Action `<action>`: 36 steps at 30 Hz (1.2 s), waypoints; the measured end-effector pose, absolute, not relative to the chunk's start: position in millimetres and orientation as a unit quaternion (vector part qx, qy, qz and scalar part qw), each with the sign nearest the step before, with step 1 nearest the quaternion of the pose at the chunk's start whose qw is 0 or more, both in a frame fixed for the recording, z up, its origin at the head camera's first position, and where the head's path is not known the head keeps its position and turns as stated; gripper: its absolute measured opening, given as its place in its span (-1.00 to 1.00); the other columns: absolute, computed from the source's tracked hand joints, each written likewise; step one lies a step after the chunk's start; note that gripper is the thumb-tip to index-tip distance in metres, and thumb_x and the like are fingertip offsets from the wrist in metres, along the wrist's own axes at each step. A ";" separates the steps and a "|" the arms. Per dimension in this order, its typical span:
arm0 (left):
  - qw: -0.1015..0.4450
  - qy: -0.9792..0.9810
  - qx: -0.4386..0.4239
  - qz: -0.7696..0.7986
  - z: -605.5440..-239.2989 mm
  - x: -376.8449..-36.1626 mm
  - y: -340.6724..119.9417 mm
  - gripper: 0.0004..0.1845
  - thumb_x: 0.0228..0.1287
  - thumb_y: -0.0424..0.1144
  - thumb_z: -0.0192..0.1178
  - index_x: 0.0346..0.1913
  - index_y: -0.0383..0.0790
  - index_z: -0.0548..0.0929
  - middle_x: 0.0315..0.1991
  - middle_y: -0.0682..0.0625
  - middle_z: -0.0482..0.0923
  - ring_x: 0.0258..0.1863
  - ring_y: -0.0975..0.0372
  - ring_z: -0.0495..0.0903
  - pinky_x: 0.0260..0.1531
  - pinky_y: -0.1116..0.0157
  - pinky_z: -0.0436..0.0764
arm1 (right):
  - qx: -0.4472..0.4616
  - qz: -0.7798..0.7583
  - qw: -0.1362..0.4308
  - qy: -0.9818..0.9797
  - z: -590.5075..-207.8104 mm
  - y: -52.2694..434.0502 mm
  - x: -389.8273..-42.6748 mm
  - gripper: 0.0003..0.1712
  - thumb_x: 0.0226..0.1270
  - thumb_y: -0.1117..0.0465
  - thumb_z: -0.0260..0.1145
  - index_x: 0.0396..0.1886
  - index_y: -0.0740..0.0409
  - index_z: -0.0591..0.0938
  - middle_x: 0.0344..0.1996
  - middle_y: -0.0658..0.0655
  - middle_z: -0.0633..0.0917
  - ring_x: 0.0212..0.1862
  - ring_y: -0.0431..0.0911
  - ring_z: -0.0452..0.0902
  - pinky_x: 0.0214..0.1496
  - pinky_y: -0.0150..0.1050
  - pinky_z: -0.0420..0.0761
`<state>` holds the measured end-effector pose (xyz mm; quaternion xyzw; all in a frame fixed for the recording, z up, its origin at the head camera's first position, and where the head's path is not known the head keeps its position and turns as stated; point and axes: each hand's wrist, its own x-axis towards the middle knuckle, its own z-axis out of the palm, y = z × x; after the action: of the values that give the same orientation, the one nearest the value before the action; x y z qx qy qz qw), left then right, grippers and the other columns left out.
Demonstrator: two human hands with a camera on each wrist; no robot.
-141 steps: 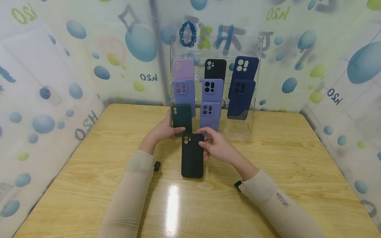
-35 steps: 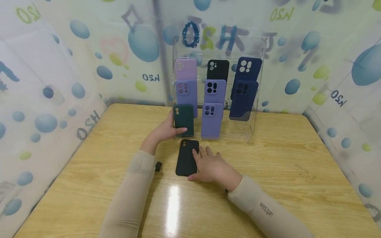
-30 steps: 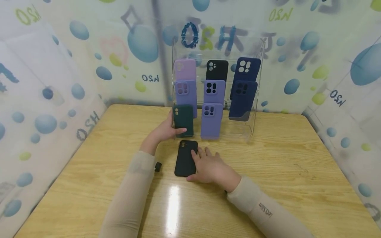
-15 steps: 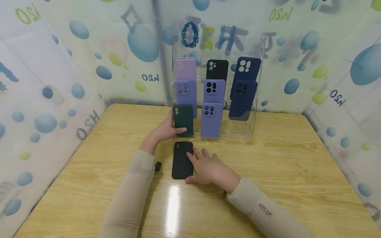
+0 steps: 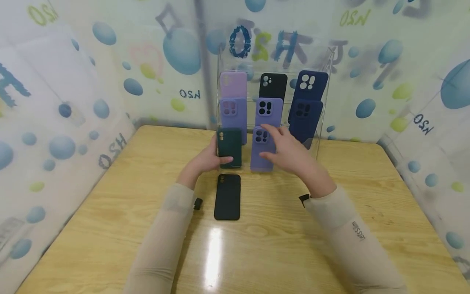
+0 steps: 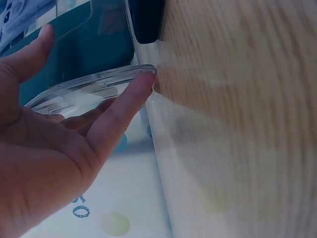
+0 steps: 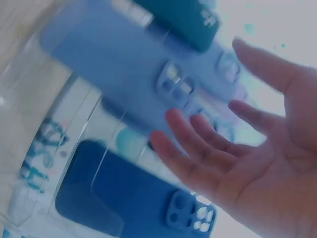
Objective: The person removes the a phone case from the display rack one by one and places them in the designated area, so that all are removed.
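My left hand [image 5: 206,159] holds the left side of a clear display stand [image 5: 318,153], its thumb in front of a dark green phone case [image 5: 230,143] and its fingers along the side. In the left wrist view, one fingertip touches the stand's clear edge [image 6: 94,79]. My right hand [image 5: 291,153] reaches up in front of the lower purple phone case [image 5: 261,157], partly covering it. Its fingers are spread with nothing between them; the right wrist view shows them in front of the cases. A black phone case [image 5: 227,198] lies flat on the table below the green one.
Higher on the stand are a pink case [image 5: 233,83], another black case [image 5: 277,83], two more purple cases [image 5: 233,122] and two navy cases [image 5: 312,83]. A patterned wall sheet [image 5: 165,102] stands behind the wooden table [image 5: 286,245].
The black case went from upright in my right hand to flat on the table and slid left. My right hand has let go and moved up to the lower purple case. My left hand stays put.
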<state>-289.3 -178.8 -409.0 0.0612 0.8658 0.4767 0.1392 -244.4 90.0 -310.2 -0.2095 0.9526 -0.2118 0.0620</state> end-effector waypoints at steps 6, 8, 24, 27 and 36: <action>0.144 0.858 0.076 0.487 -402.5 -287.7 -177.8 0.18 0.31 -0.02 0.27 0.46 0.42 -0.59 0.54 -0.25 -0.04 0.04 -0.08 0.51 -0.37 0.15 0.64 | -0.145 -0.222 0.057 0.962 -311.8 94.9 -261.9 -0.03 0.35 -0.05 0.32 0.58 -0.27 -0.05 0.45 0.33 0.10 0.05 0.17 0.54 0.03 0.10 0.61; 0.149 0.856 0.085 0.487 -401.2 -287.0 -178.1 0.14 0.35 -0.02 0.22 0.47 0.37 -0.60 0.57 -0.23 -0.15 0.06 -0.09 0.51 -0.34 0.13 0.64 | -0.130 -0.222 0.057 0.965 -317.0 94.9 -264.0 -0.03 0.35 -0.04 0.31 0.58 -0.22 -0.04 0.45 0.35 0.08 0.06 0.20 0.54 0.05 0.12 0.60; 0.194 0.829 0.066 0.521 -396.5 -282.6 -187.3 0.01 0.43 -0.06 0.13 0.48 0.47 -0.49 0.61 -0.06 -0.33 0.15 -0.04 0.50 0.13 -0.03 0.61 | -0.222 -0.236 -0.023 0.946 -347.6 74.0 -263.6 -0.10 0.34 0.30 0.29 0.51 -0.25 0.04 -0.07 0.33 0.61 -0.28 0.11 0.60 -0.29 -0.06 0.63; 0.194 0.828 0.047 0.524 -395.2 -281.1 -186.1 0.02 0.41 -0.10 0.17 0.52 0.41 -0.43 0.61 -0.09 -0.29 0.24 -0.07 0.46 0.08 -0.03 0.63 | -0.237 -0.236 -0.030 0.942 -354.3 74.3 -267.8 -0.10 0.36 0.35 0.24 0.51 -0.33 0.04 -0.08 0.31 0.64 -0.33 0.08 0.60 -0.37 -0.12 0.59; 0.191 0.817 -0.005 0.544 -401.4 -283.3 -184.6 -0.01 0.35 -0.12 0.24 0.54 0.41 -0.27 0.60 -0.11 -0.15 0.06 -0.06 0.58 -0.04 0.02 0.69 | -0.266 -0.340 -0.073 0.899 -355.0 91.2 -277.8 -0.17 0.35 0.40 0.26 0.42 -0.41 0.23 -0.15 0.23 0.69 -0.25 0.01 0.66 -0.26 -0.12 0.64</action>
<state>-283.3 -184.6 -401.4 -0.0054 0.8169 0.5443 0.1906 -277.8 91.2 -355.0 -0.2658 0.8991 -0.3400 -0.0735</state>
